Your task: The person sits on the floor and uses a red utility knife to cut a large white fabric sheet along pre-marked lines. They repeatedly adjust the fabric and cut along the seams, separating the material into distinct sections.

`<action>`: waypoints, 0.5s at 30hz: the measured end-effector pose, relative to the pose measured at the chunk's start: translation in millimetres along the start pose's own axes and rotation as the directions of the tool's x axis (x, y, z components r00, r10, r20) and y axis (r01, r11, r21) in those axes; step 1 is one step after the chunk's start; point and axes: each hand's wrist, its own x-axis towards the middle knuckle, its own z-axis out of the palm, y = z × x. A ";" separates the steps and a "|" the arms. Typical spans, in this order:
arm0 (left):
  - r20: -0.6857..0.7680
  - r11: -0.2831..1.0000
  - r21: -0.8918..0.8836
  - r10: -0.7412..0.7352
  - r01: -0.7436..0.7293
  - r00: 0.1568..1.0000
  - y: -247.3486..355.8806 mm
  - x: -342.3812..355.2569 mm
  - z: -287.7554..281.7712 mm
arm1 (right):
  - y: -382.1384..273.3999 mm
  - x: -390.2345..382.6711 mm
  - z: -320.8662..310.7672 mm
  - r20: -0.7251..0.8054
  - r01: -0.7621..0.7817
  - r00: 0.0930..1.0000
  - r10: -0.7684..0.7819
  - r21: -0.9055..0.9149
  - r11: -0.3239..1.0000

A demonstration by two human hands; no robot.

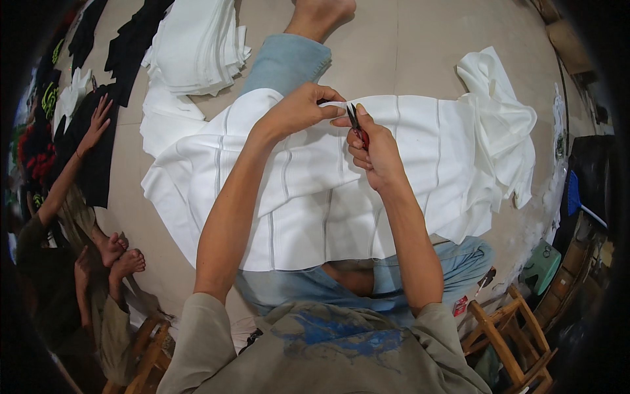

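Observation:
A wide piece of white cloth (308, 230) with thin grey lines running across it lies over my legs. Along its far edge, my left hand (298, 111) is closed, pinching a bit of the cloth between thumb and fingers. My right hand (377, 152) is wrapped round small scissors (355, 118) with dark blades and a red handle. The blades point up and away from me, close beside the left fingertips. Whether they touch the cloth there, I cannot tell.
A stack of folded white cloth (193, 49) lies at the far left, with black cloth pieces (134, 46) beside it. To the left another person's hand (97, 125) rests near black cloth. A wooden stool (508, 335) stands at the lower right, near a green plastic stool (542, 266).

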 end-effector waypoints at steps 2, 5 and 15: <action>0.007 0.999 -0.011 0.032 -0.032 0.999 -0.1 -0.9 -1.1 | 1.0 1.5 0.9 -0.008 0.002 1.000 -0.002 -0.005 1.000; 0.022 0.999 -0.037 0.030 -0.029 0.999 2.0 -2.5 -2.2 | -0.7 3.1 1.9 -0.008 0.004 1.000 -0.004 -0.019 1.000; -0.017 0.999 -0.028 0.023 -0.023 1.000 0.8 -0.6 -1.1 | -2.5 4.3 3.8 -0.007 -0.005 1.000 0.005 -0.043 0.999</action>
